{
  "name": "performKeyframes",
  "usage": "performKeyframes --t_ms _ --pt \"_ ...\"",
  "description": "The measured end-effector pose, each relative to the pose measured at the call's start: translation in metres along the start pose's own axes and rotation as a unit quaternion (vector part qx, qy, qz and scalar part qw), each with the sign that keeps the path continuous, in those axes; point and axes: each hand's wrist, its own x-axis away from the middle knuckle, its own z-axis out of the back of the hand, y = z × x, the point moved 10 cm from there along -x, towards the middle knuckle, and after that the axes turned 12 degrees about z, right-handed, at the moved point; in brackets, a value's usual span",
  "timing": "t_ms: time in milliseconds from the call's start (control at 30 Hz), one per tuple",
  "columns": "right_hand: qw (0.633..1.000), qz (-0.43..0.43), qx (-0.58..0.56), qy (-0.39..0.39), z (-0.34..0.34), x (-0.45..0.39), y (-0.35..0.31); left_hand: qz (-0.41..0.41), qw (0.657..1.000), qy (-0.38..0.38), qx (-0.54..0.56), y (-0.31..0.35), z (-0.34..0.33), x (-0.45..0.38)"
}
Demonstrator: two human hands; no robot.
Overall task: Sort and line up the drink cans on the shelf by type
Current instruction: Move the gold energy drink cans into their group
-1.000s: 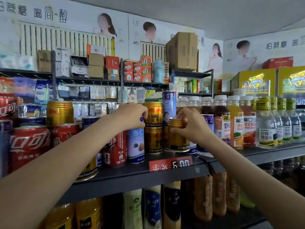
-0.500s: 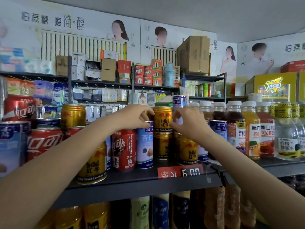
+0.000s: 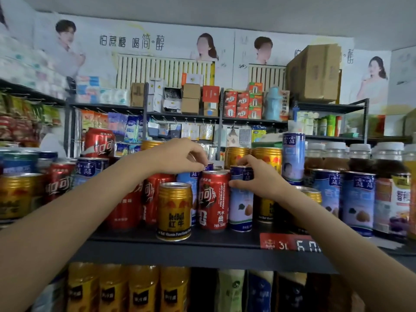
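Observation:
Mixed cans crowd the dark shelf (image 3: 202,251). A gold Red Bull can (image 3: 174,210) stands at the front. To its right are a red cola can (image 3: 213,199) and then a blue almond-drink can (image 3: 240,206). My right hand (image 3: 261,179) grips that blue can round its top, thumb on the front. My left hand (image 3: 180,156) reaches over the red cans, and its curled fingertips pinch the rim of another blue can (image 3: 190,176) behind the front row. More gold cans (image 3: 267,158) are stacked behind my right hand, beside a tall blue can (image 3: 293,158).
Red cola cans (image 3: 59,181) and gold cans (image 3: 15,194) fill the shelf's left side. More blue cans (image 3: 358,203) and capped bottles (image 3: 388,158) stand to the right. A red price tag (image 3: 290,242) hangs on the shelf edge. Bottles (image 3: 144,289) line the shelf below.
My right hand left the gold cans and took the blue almond-drink can. My left hand let go of that can and moved to a blue can further back. The view swung left.

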Motion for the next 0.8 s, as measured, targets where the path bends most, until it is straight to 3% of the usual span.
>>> performKeyframes --t_ms 67,167,233,333,467,667,800 --pt "0.998 0.013 0.031 0.050 0.012 0.004 -0.006 0.013 1.000 0.001 -0.025 -0.007 0.003 0.008" --pt "0.973 0.112 0.095 0.180 0.043 0.016 -0.048 0.073 0.985 -0.084 -0.128 -0.028 -0.016 0.023" --pt "0.968 0.151 0.116 0.165 0.040 0.014 -0.072 0.114 0.977 -0.097 -0.150 -0.037 -0.024 0.030" --pt "0.981 0.120 0.119 0.097 0.023 0.007 -0.074 0.124 0.984 -0.067 -0.112 -0.037 -0.026 0.033" --pt "0.987 0.082 0.112 0.082 0.022 0.013 -0.052 0.114 0.987 -0.060 -0.094 -0.037 -0.031 0.040" --pt "0.988 0.005 0.122 0.096 0.070 0.031 -0.014 0.105 0.993 -0.045 -0.016 -0.008 -0.006 0.052" --pt "0.977 -0.016 0.163 0.134 0.113 0.042 0.000 0.043 0.997 0.043 0.055 0.054 0.050 0.043"
